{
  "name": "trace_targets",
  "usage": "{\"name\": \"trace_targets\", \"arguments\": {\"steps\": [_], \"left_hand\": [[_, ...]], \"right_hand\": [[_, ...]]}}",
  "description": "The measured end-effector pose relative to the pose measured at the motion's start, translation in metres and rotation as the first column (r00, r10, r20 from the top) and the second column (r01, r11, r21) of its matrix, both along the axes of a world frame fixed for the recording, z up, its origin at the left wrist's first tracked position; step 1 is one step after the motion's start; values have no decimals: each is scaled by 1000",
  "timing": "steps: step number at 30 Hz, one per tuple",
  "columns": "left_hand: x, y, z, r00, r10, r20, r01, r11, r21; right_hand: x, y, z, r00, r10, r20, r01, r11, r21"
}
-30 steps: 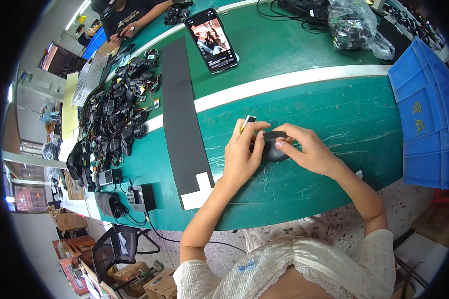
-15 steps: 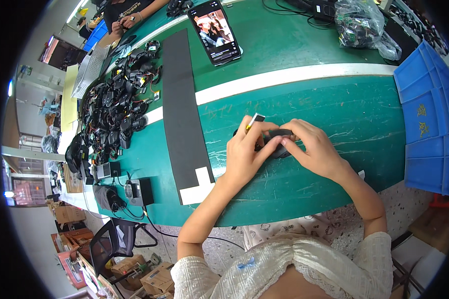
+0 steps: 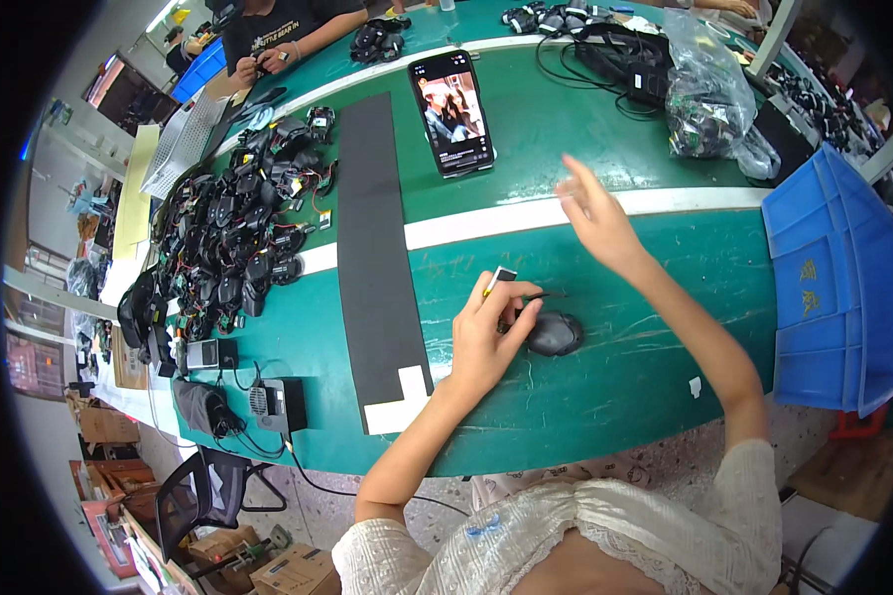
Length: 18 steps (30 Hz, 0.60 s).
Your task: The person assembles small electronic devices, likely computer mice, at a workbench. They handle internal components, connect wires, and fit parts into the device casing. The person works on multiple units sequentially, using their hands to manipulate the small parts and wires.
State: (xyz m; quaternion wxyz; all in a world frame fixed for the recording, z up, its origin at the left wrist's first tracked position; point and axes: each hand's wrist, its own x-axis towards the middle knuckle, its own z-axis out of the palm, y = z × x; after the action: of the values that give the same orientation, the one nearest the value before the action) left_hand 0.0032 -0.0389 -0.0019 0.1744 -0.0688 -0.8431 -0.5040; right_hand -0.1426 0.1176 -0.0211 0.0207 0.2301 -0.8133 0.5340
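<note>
The right hand (image 3: 602, 230) has moved off the mouse (image 3: 556, 335) and is now raised to the right of the black strip (image 3: 375, 248); its index finger is extended, the other fingers are loosely bent, and no object is visible in it. The mouse lies right of the strip. The left hand (image 3: 478, 342), between strip and mouse, is curled, gripping a small silver-and-black piece (image 3: 503, 278) between its fingers; its thumb is at the mouse's left end, contact partly hidden.

Containers: a blue crate (image 3: 838, 288) stands far right of the strip, contents not visible. A clear plastic bag (image 3: 698, 55), right of the strip's far end, holds green circuit boards (image 3: 700, 129).
</note>
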Motion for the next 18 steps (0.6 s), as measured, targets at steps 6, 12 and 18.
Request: {"name": "trace_targets", "arguments": {"steps": [6, 12, 18], "left_hand": [[-12, -6, 0, 1000, -29, -6, 29, 998, 59], [-9, -16, -5, 982, -79, 170, 53, 987, 150], [-13, -17, -9, 985, -129, 117, 107, 978, 180]], "right_hand": [[-100, -98, -25, 935, -181, -304, 180, 983, -31], [-107, -129, -38, 935, -241, -260, 202, 965, -168], [-115, -120, -41, 946, -228, -232, 149, 937, -316]]}}
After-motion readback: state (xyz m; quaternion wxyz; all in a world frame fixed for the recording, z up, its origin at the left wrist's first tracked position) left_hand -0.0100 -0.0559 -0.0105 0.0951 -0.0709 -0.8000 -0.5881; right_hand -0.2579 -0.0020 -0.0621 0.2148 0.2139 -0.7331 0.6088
